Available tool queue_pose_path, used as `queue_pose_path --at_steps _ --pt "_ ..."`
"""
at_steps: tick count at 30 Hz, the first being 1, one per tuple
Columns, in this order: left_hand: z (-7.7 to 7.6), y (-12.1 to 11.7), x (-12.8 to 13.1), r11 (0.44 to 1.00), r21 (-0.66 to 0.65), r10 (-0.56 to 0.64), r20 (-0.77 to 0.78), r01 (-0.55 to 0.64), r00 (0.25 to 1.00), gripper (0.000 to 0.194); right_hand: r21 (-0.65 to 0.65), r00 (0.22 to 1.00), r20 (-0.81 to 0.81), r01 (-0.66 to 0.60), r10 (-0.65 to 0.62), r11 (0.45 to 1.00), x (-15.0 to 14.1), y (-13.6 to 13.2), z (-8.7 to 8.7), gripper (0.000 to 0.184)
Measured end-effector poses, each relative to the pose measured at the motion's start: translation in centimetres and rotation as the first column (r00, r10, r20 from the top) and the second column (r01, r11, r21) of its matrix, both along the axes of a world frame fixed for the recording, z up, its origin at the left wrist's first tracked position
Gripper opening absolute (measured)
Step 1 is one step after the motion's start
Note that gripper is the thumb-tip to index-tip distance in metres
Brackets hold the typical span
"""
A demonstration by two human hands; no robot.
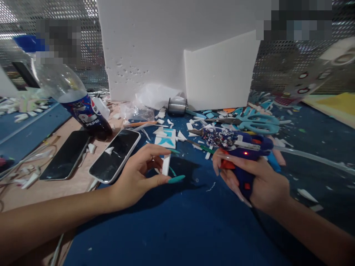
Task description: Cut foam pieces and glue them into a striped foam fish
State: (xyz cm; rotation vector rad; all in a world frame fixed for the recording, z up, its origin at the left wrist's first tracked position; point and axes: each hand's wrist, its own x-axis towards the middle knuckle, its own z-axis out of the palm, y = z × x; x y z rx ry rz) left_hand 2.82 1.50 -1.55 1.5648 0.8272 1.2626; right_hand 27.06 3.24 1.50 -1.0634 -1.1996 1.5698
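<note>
A small white piece (165, 164) is pinched between thumb and fingers of the left hand (141, 170), its long axis roughly upright. A glue gun (251, 144) is gripped in the closed fingers of the right hand (267, 184); whether its trigger is pressed cannot be told. The gun is held crosswise, its nozzle (195, 132) pointed leftward, beyond and to the right of the piece, not touching it. Room is given between the hands over the blue tabletop (177, 236); the far side is crowded by scissors (260, 123), the left wrist flanked by a phone (116, 157).
</note>
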Motion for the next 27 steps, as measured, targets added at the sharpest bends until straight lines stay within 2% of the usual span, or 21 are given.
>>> queue_pose_path --at_steps 4,8,11,14,19,23,27 --pt "-0.1 0.3 0.0 0.997 0.029 0.076 -0.044 -0.075 0.996 0.034 0.008 0.98 0.118 -0.161 0.159 0.987 0.4 -0.2 -0.9 0.033" --pt "-0.1 0.4 0.2 0.991 -0.125 0.033 -0.059 -0.04 0.998 0.031 -0.002 0.969 0.137 -0.207 0.205 0.978 0.8 -0.4 -1.7 0.041" --pt "-0.1 0.3 0.2 0.978 -0.206 0.006 -0.019 -0.01 1.0 0.04 -0.03 0.972 0.143 -0.183 0.185 0.983 0.7 -0.5 -1.4 0.043" --pt "-0.1 0.1 0.2 0.986 -0.168 0.023 -0.012 -0.024 1.0 0.048 -0.034 0.972 0.167 -0.163 0.166 0.986 0.6 -0.6 -1.1 0.036" --pt "-0.2 -0.1 0.3 0.987 -0.118 0.101 -0.038 -0.105 0.994 0.057 0.019 0.944 0.316 -0.11 0.098 0.994 0.5 -0.6 -1.7 0.046" --pt "-0.2 0.0 0.4 0.982 -0.118 0.143 -0.022 -0.145 0.989 0.061 0.039 0.889 0.448 -0.131 0.1 0.991 0.4 -1.0 -2.1 0.049" --pt "0.0 0.0 0.3 0.982 -0.119 0.145 -0.035 -0.148 0.989 0.063 0.136 0.77 0.637 -0.095 -0.014 0.986 0.2 -1.5 -1.6 0.047"
